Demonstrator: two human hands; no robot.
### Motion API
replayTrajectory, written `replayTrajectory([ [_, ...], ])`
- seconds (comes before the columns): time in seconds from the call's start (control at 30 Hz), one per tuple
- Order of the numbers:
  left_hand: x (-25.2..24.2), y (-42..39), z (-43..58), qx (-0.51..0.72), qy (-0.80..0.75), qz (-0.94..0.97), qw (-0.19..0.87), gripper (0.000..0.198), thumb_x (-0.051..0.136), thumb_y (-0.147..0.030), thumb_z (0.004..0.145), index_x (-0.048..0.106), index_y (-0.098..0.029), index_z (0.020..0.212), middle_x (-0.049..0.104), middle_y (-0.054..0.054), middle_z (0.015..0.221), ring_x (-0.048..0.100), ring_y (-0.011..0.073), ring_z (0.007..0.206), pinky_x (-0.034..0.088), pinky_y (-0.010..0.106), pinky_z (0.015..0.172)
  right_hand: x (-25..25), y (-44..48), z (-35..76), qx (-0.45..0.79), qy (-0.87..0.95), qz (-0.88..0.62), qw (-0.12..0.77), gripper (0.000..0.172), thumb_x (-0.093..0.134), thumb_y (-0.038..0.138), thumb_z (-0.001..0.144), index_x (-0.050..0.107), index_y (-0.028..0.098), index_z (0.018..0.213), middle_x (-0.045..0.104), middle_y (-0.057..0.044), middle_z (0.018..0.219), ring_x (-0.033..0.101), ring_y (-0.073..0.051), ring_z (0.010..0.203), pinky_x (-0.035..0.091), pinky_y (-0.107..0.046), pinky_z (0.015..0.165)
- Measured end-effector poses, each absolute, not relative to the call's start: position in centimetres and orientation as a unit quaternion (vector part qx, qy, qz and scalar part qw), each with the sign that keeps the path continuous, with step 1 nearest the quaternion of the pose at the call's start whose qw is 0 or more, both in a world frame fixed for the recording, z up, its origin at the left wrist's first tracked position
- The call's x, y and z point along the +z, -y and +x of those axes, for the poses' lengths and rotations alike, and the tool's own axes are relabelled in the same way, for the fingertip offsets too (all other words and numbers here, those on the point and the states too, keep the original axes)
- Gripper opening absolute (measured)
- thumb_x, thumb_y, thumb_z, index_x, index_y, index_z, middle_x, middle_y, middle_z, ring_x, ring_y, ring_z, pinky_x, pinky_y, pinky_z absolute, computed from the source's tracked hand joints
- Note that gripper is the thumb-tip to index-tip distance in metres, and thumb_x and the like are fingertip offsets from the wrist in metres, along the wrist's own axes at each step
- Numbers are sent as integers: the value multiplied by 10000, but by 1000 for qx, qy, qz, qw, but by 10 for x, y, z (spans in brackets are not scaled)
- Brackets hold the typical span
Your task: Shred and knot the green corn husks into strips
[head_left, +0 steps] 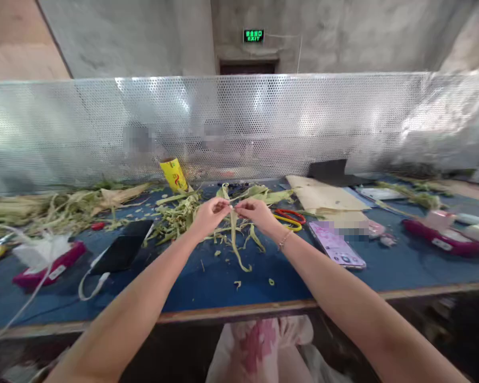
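Note:
My left hand (212,213) and my right hand (256,211) meet above the middle of the blue table (223,290). The fingertips of both are pinched on the upper end of a pale green, withered leaf strip (234,242). Its long tail hangs between the hands and curls at the lower end. A heap of shredded, wilted plant pieces (178,215) lies beside my left hand, with broader leaves (259,192) behind the hands. Just right of my right wrist are scissors with red and yellow handles (290,218).
A black phone (125,247) with a white cable and a magenta tissue pack (50,266) lie left. On the right are a lit phone (337,244), brown card sheets (327,197) and another magenta pack (443,239). A yellow tube (174,174) stands before the perforated metal panel (263,127).

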State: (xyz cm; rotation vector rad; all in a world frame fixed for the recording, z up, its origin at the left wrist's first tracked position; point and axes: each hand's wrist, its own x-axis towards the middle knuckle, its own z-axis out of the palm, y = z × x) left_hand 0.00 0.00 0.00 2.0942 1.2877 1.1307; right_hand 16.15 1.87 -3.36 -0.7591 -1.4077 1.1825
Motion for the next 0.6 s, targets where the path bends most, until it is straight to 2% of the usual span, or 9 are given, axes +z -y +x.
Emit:
replayTrajectory([
  [0.1,-5,1,4,414,-450,739,282,205,556,-351,694,593,-155,742,615,30,671,587,151,647,470,292,654,-35,-19,159,485,614,-320,534,179,673,277,569,606,154,681,575,48,580,522,-62,544,455,-228,613],
  [0.23,-9,1,8,466,-429,678,373,153,623,-289,628,584,-150,678,618,15,622,585,132,596,484,293,651,-35,-19,160,466,637,-327,520,166,669,276,587,615,156,688,585,35,591,529,-71,551,469,-239,626],
  [0.4,-12,0,10,512,-424,623,412,180,698,-260,547,588,-142,627,609,-2,556,574,114,546,488,274,615,-30,-15,161,447,654,-330,513,145,645,276,626,614,158,706,604,15,625,553,-89,581,483,-243,625],
  [0.6,-17,-1,12,541,-410,565,468,256,754,-283,474,587,-133,598,620,-4,544,589,118,534,497,278,607,-28,-9,161,355,708,-352,498,117,561,228,714,636,154,765,629,-9,660,589,-115,627,487,-246,624],
])
